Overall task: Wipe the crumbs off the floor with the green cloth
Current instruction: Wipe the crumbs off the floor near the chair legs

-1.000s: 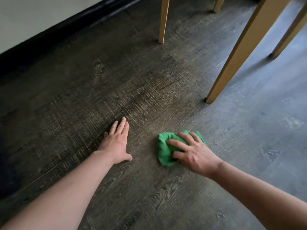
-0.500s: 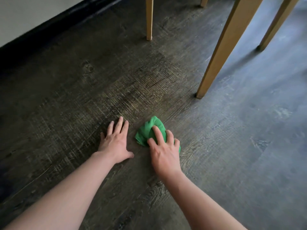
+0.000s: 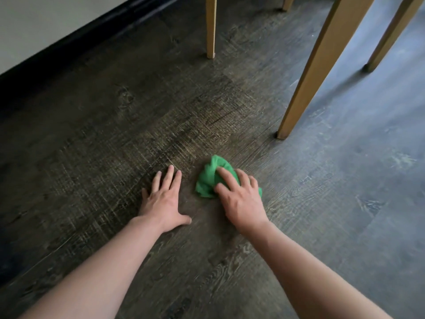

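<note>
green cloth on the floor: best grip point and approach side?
Take the green cloth at its bunched crest, coming straight down from above. It lies crumpled in a mound flat on the floor, so no edge is free to slip under. The right hand already presses on it that way; the left hand rests flat beside it.

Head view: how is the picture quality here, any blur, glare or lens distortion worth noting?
Head view: sharp around the crumpled green cloth and both hands, softer toward the edges; pale window sheen washes the dark wood-grain floor at right, dimmer left; wide-angle bend splays the tan wooden furniture legs; crumbs too small to make out.
</note>
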Demonstrator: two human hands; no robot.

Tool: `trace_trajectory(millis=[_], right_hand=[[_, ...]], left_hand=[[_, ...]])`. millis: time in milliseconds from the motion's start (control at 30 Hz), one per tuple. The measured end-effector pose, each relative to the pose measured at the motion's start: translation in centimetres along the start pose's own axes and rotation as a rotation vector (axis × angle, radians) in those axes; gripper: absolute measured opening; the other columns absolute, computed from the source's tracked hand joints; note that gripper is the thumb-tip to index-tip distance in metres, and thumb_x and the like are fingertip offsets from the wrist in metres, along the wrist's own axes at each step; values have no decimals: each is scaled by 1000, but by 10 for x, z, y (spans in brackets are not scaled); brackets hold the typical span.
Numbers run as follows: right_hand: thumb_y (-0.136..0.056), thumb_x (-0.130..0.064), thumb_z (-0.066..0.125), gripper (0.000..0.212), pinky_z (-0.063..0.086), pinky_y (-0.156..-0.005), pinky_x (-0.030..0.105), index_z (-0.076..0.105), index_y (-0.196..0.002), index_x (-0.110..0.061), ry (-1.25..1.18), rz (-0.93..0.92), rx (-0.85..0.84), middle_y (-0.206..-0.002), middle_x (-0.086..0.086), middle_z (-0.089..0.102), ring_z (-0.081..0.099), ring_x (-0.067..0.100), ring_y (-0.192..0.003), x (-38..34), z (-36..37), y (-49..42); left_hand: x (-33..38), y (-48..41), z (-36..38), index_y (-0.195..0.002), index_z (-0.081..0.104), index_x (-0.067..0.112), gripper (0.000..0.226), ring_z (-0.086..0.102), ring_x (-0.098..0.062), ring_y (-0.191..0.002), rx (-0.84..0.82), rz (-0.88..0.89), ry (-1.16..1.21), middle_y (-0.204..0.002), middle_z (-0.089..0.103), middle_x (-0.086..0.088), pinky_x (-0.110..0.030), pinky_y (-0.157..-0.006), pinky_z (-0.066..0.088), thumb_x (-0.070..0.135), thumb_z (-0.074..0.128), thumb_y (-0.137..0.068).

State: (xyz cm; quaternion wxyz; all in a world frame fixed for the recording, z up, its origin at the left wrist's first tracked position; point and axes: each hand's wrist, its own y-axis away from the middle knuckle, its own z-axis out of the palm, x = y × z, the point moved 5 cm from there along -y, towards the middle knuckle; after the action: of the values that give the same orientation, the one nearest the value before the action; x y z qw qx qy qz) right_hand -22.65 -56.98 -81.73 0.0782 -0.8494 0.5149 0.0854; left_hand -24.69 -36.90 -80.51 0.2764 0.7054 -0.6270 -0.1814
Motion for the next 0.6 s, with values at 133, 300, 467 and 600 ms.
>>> trace_trajectory(millis=[133,300,467,600], right_hand=[[-94,-17,57,16,47,-91,57,60,-109,-20,67,304,51,-150,11,49,51,49,-118,43,-13,-46],[-87,-17,60,19,53,-83,47,59,-106,-19,-109,280,-26,-142,14,56,58,40,-97,-32,-18,-5],[-81,-23,69,28,50,-68,26,55,-105,-30,-988,683,39,-92,-9,68,62,5,-72,-20,-42,-10],[-88,-20,63,17,62,-76,34,69,-104,-23,-1246,912,-7,-99,4,77,75,19,-90,37,-39,-33]], left_hand=[[2,-1,0,-161,-17,26,141,-18,-28,-158,-18,-2,8,-168,-32,8,-67,-124,13,58,84,-69],[1,0,-2,-162,-14,24,141,-17,-29,-159,-7,4,7,-169,-30,8,-69,-122,16,60,84,-67],[0,-1,-1,-162,-13,25,138,-20,-28,-158,-25,-3,29,-168,-31,7,-69,-123,12,58,83,-69],[1,-1,1,-161,-18,24,139,-22,-29,-158,-34,0,2,-167,-35,7,-68,-124,11,58,83,-71]])
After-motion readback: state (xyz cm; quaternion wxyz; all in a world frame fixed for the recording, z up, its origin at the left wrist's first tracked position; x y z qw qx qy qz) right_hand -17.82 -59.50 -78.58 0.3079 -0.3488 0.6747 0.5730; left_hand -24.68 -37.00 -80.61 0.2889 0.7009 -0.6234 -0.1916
